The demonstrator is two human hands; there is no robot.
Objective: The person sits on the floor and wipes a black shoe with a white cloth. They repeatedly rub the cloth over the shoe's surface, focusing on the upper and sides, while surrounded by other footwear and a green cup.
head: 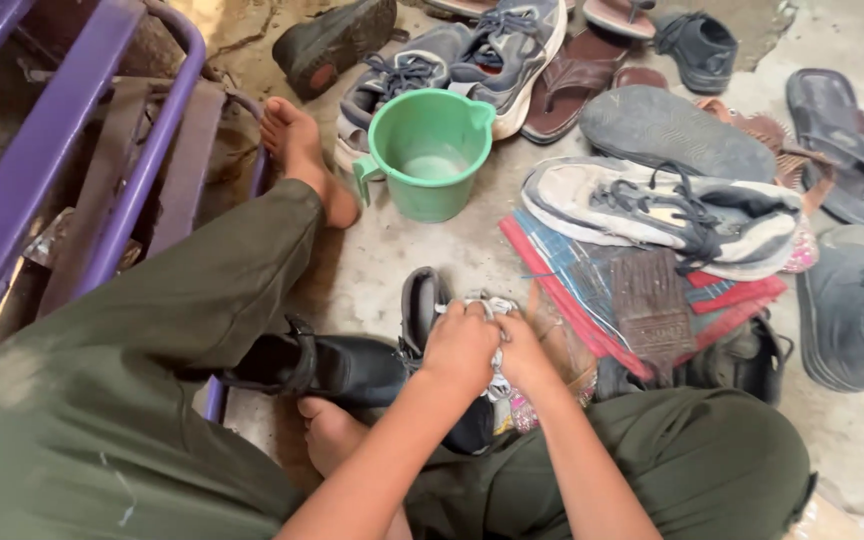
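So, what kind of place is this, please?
Probably a street cobbler's or shoe-cleaning spot: worn shoes and sandals lie across the bare concrete floor, beside a green water jug and a brush.

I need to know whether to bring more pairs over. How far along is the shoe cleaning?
Done: I cannot tell that any pair is finished. In hand: both hands, left hand and right hand, press a crumpled rag onto a black shoe; its mate lies beside it. Left: the dirty white sneaker, grey sneakers and sandals lie untouched near the green mug.
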